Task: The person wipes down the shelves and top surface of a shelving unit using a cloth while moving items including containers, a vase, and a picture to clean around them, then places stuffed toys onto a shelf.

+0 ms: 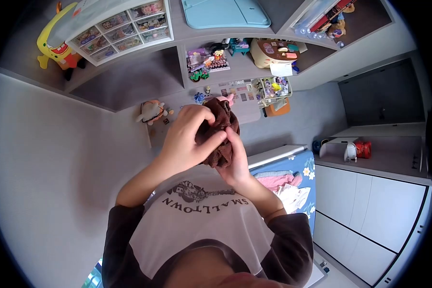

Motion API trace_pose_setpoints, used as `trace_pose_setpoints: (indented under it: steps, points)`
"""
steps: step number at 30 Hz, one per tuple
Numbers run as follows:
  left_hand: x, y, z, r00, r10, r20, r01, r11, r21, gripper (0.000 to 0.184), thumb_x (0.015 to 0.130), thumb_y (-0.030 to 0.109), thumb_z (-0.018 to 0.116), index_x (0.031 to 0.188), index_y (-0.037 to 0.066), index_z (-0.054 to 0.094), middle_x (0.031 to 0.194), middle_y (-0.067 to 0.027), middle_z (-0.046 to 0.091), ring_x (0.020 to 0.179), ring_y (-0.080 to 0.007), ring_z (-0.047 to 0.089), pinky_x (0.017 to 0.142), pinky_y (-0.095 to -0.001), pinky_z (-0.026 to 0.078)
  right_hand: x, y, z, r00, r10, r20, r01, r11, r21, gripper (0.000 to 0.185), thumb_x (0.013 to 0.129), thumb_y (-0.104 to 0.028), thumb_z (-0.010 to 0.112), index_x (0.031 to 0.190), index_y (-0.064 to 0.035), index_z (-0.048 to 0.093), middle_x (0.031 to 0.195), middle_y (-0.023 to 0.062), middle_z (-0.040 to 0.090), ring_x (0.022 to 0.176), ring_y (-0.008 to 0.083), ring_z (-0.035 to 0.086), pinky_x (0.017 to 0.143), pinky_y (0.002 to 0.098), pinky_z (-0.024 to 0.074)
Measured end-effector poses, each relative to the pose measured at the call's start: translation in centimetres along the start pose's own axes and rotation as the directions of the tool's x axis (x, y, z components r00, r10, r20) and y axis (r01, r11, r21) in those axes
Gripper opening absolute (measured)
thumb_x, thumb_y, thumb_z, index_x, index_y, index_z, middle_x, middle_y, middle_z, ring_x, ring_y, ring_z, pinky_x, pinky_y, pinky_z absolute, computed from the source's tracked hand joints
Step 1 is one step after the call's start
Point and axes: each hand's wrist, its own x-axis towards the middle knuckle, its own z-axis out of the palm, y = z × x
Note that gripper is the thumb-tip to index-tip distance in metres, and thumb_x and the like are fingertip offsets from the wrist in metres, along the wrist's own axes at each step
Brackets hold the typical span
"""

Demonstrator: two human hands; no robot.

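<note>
Between both hands is a bunched, dark brown soft cloth (221, 111), held up in front of my chest. Its folds hide what kind of cloth item it is. My left hand (189, 137) grips it from the left, with curled fingers on top and the thumb across its middle. On the lower right side, my right hand (236, 161) holds the same cloth, thumb pressed into the folds close to the left thumb. Some of the right fingers are hidden behind the cloth.
Beyond the hands stands a desk (247, 111) with small figures and cards. A plush toy (152, 112) sits left, a rolling cart (276, 89) right. Folded clothes (278, 182) lie on a blue flowered bed (307, 168). White cabinets (369, 206) line the right side.
</note>
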Motion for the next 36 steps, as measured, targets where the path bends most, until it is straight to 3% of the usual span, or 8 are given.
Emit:
trace_pose_setpoints:
  steps: [3,7,12,15,18,24,28,36]
  points:
    - [-0.3,-1.4,0.2,1.000,0.012,0.002,-0.012,0.994,-0.108,0.014,0.073,0.008,0.059,0.077,0.002,0.047,0.086,-0.0087,0.051,0.087,-0.0266,0.045,0.077,-0.0337,0.036,-0.2,-0.4,0.9,0.999,-0.033,-0.031,0.033,0.999,-0.015,0.040,0.085,-0.040,0.040,0.110,-0.0089,0.043,0.093,0.0028,0.054,0.081,0.0139,0.052,0.066,0.0289,0.0420]
    - [-0.5,-1.4,0.5,0.999,-0.040,-0.024,0.036,0.989,-0.141,0.012,0.074,0.004,0.056,0.083,0.002,0.050,0.089,-0.0090,0.051,0.089,-0.0248,0.046,0.079,-0.0321,0.035,0.0,-0.3,-0.5,0.997,-0.007,0.083,0.001,0.998,0.064,0.044,0.086,-0.037,0.035,0.120,-0.0076,0.038,0.107,0.0065,0.051,0.095,0.0179,0.052,0.080,0.0331,0.0421]
    - [0.7,0.2,-0.4,0.998,0.036,0.058,-0.033,0.998,-0.053,0.022,0.072,-0.001,0.055,0.093,0.000,0.051,0.095,-0.0096,0.052,0.090,-0.0203,0.049,0.082,-0.0285,0.035,0.0,-0.1,0.2,0.996,-0.066,-0.052,0.063,0.996,-0.060,0.046,0.085,-0.037,0.036,0.117,-0.0040,0.039,0.110,0.0085,0.051,0.099,0.0201,0.051,0.085,0.0339,0.0396]
    - [0.8,-1.0,-0.8,0.994,0.037,0.101,-0.032,0.998,-0.057,0.022,0.069,0.001,0.056,0.091,0.004,0.051,0.083,-0.0079,0.054,0.078,-0.0225,0.052,0.074,-0.0315,0.040,-0.2,-0.5,-0.4,0.999,-0.024,-0.032,0.023,0.999,-0.046,0.048,0.083,-0.039,0.036,0.116,-0.0046,0.041,0.107,0.0085,0.052,0.094,0.0200,0.052,0.080,0.0339,0.0416]
    - [0.4,-1.4,-0.2,0.999,-0.050,-0.010,0.048,0.984,-0.170,0.022,0.069,0.000,0.055,0.090,0.004,0.051,0.080,-0.0081,0.055,0.073,-0.0203,0.054,0.069,-0.0293,0.042,-0.1,-1.0,-0.5,0.999,0.030,0.028,-0.032,0.998,0.046,0.049,0.082,-0.043,0.035,0.115,-0.0071,0.042,0.104,0.0082,0.053,0.088,0.0201,0.054,0.072,0.0345,0.0436]
    - [0.5,-2.0,-0.1,0.997,-0.046,-0.065,0.033,0.981,-0.193,0.018,0.073,0.002,0.056,0.091,0.003,0.051,0.082,-0.0081,0.057,0.074,-0.0144,0.056,0.064,-0.0242,0.043,0.1,-1.6,0.1,0.994,0.105,0.023,-0.107,0.986,0.131,0.049,0.082,-0.043,0.031,0.116,-0.0100,0.041,0.103,0.0089,0.052,0.082,0.0244,0.053,0.065,0.0351,0.0424]
    - [0.5,-1.8,-0.6,0.973,-0.227,-0.049,0.199,0.923,-0.328,0.019,0.078,0.005,0.054,0.097,0.001,0.051,0.085,-0.0080,0.059,0.076,-0.0121,0.056,0.064,-0.0230,0.042,0.4,-2.0,0.0,0.981,0.167,0.094,-0.180,0.973,0.146,0.049,0.082,-0.045,0.027,0.116,-0.0123,0.042,0.101,0.0086,0.052,0.077,0.0270,0.051,0.059,0.0349,0.0407]
    - [0.3,-2.5,-0.8,0.972,-0.230,-0.048,0.210,0.940,-0.269,0.021,0.081,0.009,0.053,0.100,0.000,0.051,0.085,-0.0060,0.059,0.076,-0.0104,0.055,0.065,-0.0230,0.041,0.6,-2.8,-0.6,0.963,0.200,0.179,-0.238,0.945,0.226,0.048,0.084,-0.044,0.031,0.116,-0.0093,0.042,0.106,0.0081,0.051,0.087,0.0227,0.052,0.065,0.0374,0.0435]
